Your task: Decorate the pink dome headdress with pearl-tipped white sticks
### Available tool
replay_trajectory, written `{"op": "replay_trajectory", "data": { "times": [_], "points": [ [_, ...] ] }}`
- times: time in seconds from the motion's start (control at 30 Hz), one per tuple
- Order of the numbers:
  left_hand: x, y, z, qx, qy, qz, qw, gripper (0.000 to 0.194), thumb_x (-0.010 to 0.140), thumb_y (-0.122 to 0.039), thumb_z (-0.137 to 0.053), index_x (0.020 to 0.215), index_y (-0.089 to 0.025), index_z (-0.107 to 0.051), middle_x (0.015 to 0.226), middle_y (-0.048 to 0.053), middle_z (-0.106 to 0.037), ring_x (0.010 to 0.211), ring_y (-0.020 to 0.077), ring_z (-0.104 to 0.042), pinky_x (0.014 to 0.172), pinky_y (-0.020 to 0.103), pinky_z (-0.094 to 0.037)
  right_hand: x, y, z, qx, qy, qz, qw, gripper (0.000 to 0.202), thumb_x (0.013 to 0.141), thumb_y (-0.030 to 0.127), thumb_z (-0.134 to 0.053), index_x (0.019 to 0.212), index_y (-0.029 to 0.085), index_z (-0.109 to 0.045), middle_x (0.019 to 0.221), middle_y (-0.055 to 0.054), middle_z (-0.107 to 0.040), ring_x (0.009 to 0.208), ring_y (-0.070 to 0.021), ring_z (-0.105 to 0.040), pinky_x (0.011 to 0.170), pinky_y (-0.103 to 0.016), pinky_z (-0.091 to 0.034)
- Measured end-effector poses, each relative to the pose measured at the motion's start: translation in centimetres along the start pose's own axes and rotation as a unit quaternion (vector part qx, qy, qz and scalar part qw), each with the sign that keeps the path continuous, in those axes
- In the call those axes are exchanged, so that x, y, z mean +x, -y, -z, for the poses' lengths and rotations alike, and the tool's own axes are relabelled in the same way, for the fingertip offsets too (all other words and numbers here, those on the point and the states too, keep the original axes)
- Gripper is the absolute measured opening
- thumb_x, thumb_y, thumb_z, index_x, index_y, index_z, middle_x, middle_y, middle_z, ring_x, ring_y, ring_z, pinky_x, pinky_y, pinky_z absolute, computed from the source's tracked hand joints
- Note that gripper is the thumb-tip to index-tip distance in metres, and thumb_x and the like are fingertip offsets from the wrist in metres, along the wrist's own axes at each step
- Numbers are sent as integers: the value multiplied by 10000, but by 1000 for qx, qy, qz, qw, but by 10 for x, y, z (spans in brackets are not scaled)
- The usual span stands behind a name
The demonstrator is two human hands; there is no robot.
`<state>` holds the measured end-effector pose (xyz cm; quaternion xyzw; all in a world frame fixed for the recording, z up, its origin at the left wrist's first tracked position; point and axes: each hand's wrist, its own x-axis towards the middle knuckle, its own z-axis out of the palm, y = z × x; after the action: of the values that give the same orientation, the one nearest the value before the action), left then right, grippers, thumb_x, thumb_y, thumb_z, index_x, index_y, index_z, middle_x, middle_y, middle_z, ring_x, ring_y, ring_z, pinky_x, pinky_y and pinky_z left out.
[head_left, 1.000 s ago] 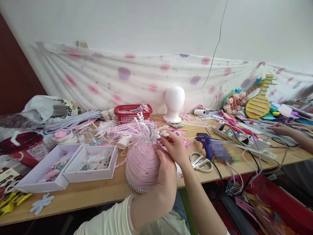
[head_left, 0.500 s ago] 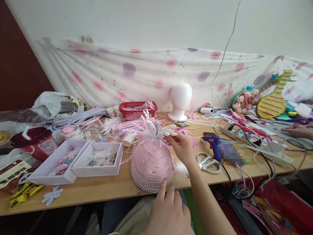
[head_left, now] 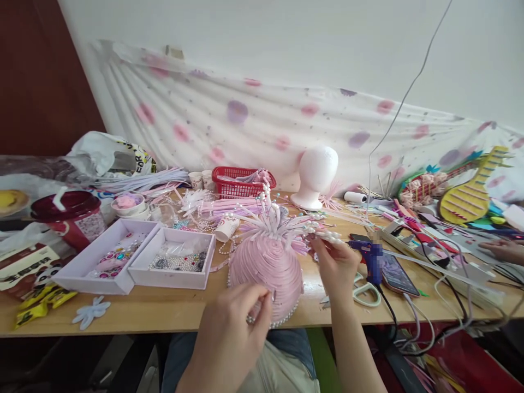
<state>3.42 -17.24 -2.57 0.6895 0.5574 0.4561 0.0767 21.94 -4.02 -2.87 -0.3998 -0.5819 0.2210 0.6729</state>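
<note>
A pink dome wound with cord sits at the table's front edge. Pearls trim its rim, and a spray of pale strips and pearl stems stands on top. Just right of that spray, my right hand pinches a white pearl sprig; whether the sprig joins the dome I cannot tell. My left hand is at the dome's front with thumb and forefinger pinched together. Anything between those fingertips is too small to make out.
Two white bead boxes stand left, near a lidded red cup. Behind are a red basket and a white foam head. At right lie scissors, a blue glue gun, a phone and cables. Another person's hand shows far right.
My right hand has moved right, away from the dome's top spray, with the pearl sprig. My left hand has gone from spread fingers to a pinch at the dome's front. The view has tilted.
</note>
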Motion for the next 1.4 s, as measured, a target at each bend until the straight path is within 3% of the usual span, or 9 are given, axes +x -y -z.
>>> {"op": "replay_trajectory", "data": {
  "times": [0.1,0.17,0.33,0.5,0.63,0.73,0.87,1.1,1.4],
  "points": [
    [21,22,-3,21,-76,63,995,167,907,-245,-509,981,-206,-654,797,19,-694,633,157,-625,624,291,-494,-8,7,8,19,-40,12,999,156,751,321,-771,811,178,-753,711,-43,-708,584,-165,-613,513,-300,-508],
    [35,34,-10,45,-108,79,990,257,906,-289,-518,1107,-177,-633,991,84,-687,864,220,-653,792,378,-527,-12,12,12,39,-53,20,998,182,779,351,-755,790,169,-740,629,-23,-656,542,-143,-570,511,-292,-476],
    [53,42,-31,31,-64,64,995,498,856,-459,-603,1285,-206,-579,1163,112,-580,1170,293,-539,1016,498,-452,-15,19,17,147,-62,-8,987,246,793,411,-737,722,181,-686,567,17,-566,479,-100,-503,487,-247,-411],
    [52,40,-30,26,-38,18,999,430,896,-426,-557,1274,-224,-588,1185,102,-562,1164,277,-510,1030,502,-430,-17,20,14,182,-44,-64,980,256,758,403,-761,688,184,-649,603,15,-542,503,-103,-490,462,-241,-377],
    [56,43,-27,1,-22,-28,999,324,886,-371,-581,1168,-211,-595,1214,86,-604,1176,271,-509,1036,490,-413,-22,21,2,232,3,-149,961,385,742,426,-748,565,186,-504,538,47,-388,481,-86,-375,454,-242,-351],
    [59,46,-31,-49,-9,-28,998,283,870,-347,-604,1115,-207,-574,1198,76,-637,1177,265,-524,1031,485,-411,-25,21,-5,271,43,-192,942,417,720,404,-760,549,187,-448,543,54,-342,494,-79,-313,449,-227,-310],
    [61,49,-35,-88,-13,-20,996,242,848,-335,-620,1049,-210,-570,1148,76,-650,1139,257,-553,1003,473,-431,-26,20,-8,308,44,-229,922,408,711,380,-767,562,189,-439,556,58,-320,510,-82,-268,451,-219,-281],
    [71,50,-30,-43,-31,-64,997,202,770,-311,-667,926,-218,-579,1139,72,-651,1180,274,-533,1015,478,-431,-30,20,-11,284,23,-199,938,427,720,403,-742,550,199,-408,553,54,-318,517,-97,-270,463,-238,-280],
    [67,45,-30,-10,-51,-51,997,226,752,-309,-676,957,-231,-619,1086,56,-693,1102,282,-572,976,497,-437,-32,16,-13,226,32,-136,964,397,809,412,-637,569,217,-387,548,56,-306,486,-106,-280,447,-253,-282]
  ]
}}
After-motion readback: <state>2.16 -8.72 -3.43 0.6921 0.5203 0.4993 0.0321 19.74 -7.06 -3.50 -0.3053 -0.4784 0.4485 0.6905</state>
